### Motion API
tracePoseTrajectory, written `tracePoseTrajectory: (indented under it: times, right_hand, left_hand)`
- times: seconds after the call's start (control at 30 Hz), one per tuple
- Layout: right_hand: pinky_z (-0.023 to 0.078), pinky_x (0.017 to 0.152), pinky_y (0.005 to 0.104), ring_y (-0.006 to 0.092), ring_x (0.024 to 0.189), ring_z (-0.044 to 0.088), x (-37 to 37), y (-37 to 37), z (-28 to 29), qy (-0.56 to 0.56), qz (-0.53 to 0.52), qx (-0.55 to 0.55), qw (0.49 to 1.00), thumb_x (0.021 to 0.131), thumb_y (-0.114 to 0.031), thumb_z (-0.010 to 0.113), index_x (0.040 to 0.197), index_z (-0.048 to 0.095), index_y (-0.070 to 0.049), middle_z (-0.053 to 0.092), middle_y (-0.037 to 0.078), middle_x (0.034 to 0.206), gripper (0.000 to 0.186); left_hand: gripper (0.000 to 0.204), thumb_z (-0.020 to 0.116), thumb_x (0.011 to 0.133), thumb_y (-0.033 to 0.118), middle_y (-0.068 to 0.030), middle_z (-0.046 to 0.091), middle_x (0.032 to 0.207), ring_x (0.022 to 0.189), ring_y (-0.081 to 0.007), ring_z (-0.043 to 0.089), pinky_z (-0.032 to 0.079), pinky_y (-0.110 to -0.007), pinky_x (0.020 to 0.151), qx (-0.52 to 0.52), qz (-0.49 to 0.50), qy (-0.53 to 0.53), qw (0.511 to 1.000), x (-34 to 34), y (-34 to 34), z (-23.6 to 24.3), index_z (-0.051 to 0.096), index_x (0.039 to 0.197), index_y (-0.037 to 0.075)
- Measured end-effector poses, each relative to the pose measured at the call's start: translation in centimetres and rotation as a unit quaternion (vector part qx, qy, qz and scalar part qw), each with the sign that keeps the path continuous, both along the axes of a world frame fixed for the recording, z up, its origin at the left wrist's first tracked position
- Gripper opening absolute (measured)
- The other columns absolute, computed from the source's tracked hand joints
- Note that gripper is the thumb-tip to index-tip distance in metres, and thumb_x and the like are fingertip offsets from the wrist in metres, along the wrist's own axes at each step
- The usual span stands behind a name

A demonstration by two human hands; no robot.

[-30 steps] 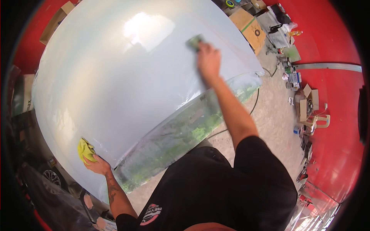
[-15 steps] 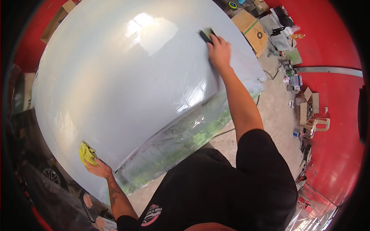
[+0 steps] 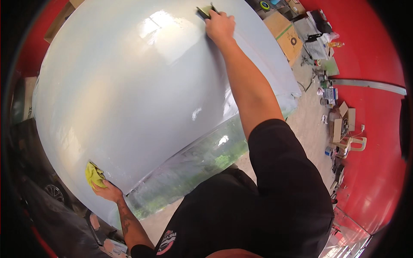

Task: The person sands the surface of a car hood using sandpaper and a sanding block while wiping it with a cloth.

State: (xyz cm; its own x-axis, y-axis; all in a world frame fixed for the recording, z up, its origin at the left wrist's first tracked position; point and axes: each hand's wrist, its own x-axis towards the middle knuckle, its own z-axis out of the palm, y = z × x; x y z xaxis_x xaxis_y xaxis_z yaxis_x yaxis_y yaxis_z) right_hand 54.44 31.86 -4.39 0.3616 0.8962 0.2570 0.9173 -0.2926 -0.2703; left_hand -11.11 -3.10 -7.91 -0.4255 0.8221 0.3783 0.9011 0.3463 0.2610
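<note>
A large curved panel (image 3: 129, 94) with a glossy, wet-looking light grey surface and a greenish, patchy lower strip (image 3: 193, 159) fills the middle of the view. Far up on it, near the top edge, my right hand (image 3: 220, 26) is closed on a dark block with a pale green face (image 3: 202, 13), pressed to the surface. At the lower left of the panel my left hand (image 3: 108, 190) grips a crumpled yellow-green cloth (image 3: 93, 172), resting against the surface.
Red walls (image 3: 365, 51) surround the panel. Along the right lie cardboard (image 3: 282, 38), cans (image 3: 330, 94), an open box (image 3: 344, 122), a beige plastic chair (image 3: 358, 144) and cables on the concrete floor (image 3: 314, 124). A wheel (image 3: 54, 192) shows at the lower left.
My right hand with the block first moved right and up, then further up and to the left, the arm stretching farther over the panel. My left hand stays nearly in place.
</note>
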Motion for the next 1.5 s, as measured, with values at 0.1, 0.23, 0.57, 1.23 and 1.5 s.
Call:
tracePoseTrajectory:
  times: [0.1, 0.23, 0.57, 1.23, 1.5]
  right_hand:
    - [0.046, 0.099, 0.0476, 0.0415, 0.107, 0.059, 1.4, -3.2, 0.2, 0.004, -0.009, -0.007, 1.000, 0.092, -0.031, 0.065, 0.135, 0.064, -0.020, 0.066, 0.015, 0.127, 0.044]
    - [0.043, 0.103, 0.0462, 0.0383, 0.115, 0.058, 8.5, -18.0, -0.1, -0.002, -0.009, 0.009, 1.000, 0.090, -0.026, 0.070, 0.133, 0.065, -0.020, 0.062, 0.017, 0.133, 0.044]
    - [0.043, 0.094, 0.0473, 0.0366, 0.109, 0.055, -10.9, -24.5, 0.6, 0.045, 0.176, 0.024, 0.983, 0.080, -0.013, 0.073, 0.131, 0.064, -0.018, 0.057, 0.016, 0.134, 0.052]
    - [0.044, 0.091, 0.0488, 0.0379, 0.104, 0.054, -19.1, 1.0, 2.5, -0.033, 0.141, 0.032, 0.989, 0.092, -0.018, 0.062, 0.131, 0.060, -0.030, 0.057, 0.016, 0.126, 0.041]
    - [0.046, 0.087, 0.0486, 0.0361, 0.104, 0.055, -41.8, -10.4, 1.0, 0.055, 0.592, 0.042, 0.803, 0.090, -0.014, 0.056, 0.125, 0.063, -0.027, 0.054, 0.020, 0.123, 0.037]
  left_hand:
    - [0.063, 0.055, 0.098, 0.035, -0.0309, 0.040, 0.147, 0.135, -0.0479, 0.039, 0.030, -0.055, 0.115, -0.032, 0.026, 0.002, 0.999, -0.2, 0.1, 0.2, 0.042, 0.148, 0.000]
    - [0.063, 0.057, 0.097, 0.032, -0.0311, 0.038, 0.149, 0.136, -0.0478, 0.038, 0.029, -0.055, 0.115, -0.038, 0.001, 0.015, 0.999, -0.2, 0.0, 0.7, 0.042, 0.147, -0.002]
    - [0.041, 0.081, 0.082, 0.026, -0.0170, 0.063, 0.118, 0.111, -0.0324, 0.060, 0.046, -0.043, 0.099, -0.007, 0.047, -0.124, 0.991, 3.4, 8.4, 4.9, 0.066, 0.109, -0.001]
    - [0.066, 0.079, 0.085, 0.028, -0.0218, 0.042, 0.146, 0.130, -0.0388, 0.048, 0.043, -0.046, 0.106, -0.031, 0.083, -0.153, 0.984, 2.4, -2.6, 5.6, 0.054, 0.144, 0.014]
    - [0.056, 0.073, 0.089, 0.032, -0.0214, 0.040, 0.148, 0.136, -0.0419, 0.040, 0.036, -0.054, 0.110, 0.001, 0.119, -0.025, 0.993, 5.0, -2.0, 2.4, 0.057, 0.141, 0.016]
